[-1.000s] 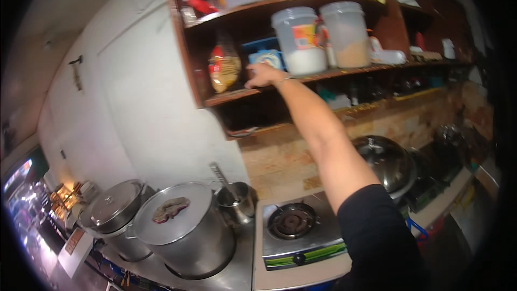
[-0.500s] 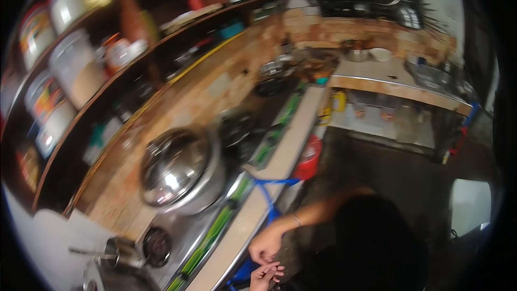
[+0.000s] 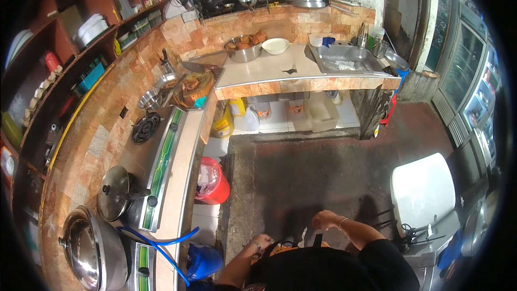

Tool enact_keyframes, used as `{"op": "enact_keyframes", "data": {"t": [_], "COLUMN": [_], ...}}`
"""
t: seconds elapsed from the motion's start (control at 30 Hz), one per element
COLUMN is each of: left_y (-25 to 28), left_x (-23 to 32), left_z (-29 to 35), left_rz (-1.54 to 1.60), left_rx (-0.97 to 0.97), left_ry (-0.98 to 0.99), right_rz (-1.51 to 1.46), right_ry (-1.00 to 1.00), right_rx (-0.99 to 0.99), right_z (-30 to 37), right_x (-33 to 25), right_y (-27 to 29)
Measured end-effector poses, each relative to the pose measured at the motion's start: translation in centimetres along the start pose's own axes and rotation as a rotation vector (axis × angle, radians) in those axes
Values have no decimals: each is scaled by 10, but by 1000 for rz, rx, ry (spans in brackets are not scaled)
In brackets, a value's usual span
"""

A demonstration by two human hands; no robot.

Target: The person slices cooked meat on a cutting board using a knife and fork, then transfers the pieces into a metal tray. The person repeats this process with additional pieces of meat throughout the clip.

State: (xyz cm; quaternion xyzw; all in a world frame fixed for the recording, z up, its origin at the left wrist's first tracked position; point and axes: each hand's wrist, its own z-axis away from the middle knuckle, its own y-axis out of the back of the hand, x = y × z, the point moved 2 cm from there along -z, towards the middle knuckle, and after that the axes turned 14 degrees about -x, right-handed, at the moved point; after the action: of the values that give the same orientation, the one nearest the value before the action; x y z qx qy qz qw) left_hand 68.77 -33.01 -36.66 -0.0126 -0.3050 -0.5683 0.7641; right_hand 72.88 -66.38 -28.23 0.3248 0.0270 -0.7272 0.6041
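Low in the head view, my two hands are apart in front of my black-clothed body. My right hand (image 3: 326, 220), with a bracelet at the wrist, is closed round the upper end of a dark strap (image 3: 318, 240). Beside it a pale strip hangs down. My left hand (image 3: 262, 241), a band or watch on its wrist, has its fingers drawn together; what they grip is too small to make out. Between the hands, close to my body, a patch of orange and yellow cloth or material (image 3: 281, 248) shows in part.
To the left runs a counter with a stove (image 3: 146, 128), a lidded pan (image 3: 114, 193) and a large pot (image 3: 97, 250). Below stand a red bin (image 3: 212, 182) and a blue container (image 3: 203, 261). Ahead is a sink (image 3: 347, 60); at right, a white chair-like panel (image 3: 423, 191).
The view has swung to the right, bringing in the sink and glass-doored fridge. My hands, together beside the counter before, are now apart in front of my body, the right one on a strap.
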Motion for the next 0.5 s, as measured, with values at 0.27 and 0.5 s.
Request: {"op": "enact_keyframes", "data": {"t": [0.27, 0.5], "left_y": [149, 265], "left_x": [104, 166], "left_z": [-54, -142], "left_rz": [-53, 11], "left_rx": [-33, 200], "left_ry": [-415, -336], "right_rz": [-836, -861], "right_ry": [72, 314], "right_rx": [589, 839], "right_z": [16, -131], "right_x": [68, -13], "right_y": [83, 201]}}
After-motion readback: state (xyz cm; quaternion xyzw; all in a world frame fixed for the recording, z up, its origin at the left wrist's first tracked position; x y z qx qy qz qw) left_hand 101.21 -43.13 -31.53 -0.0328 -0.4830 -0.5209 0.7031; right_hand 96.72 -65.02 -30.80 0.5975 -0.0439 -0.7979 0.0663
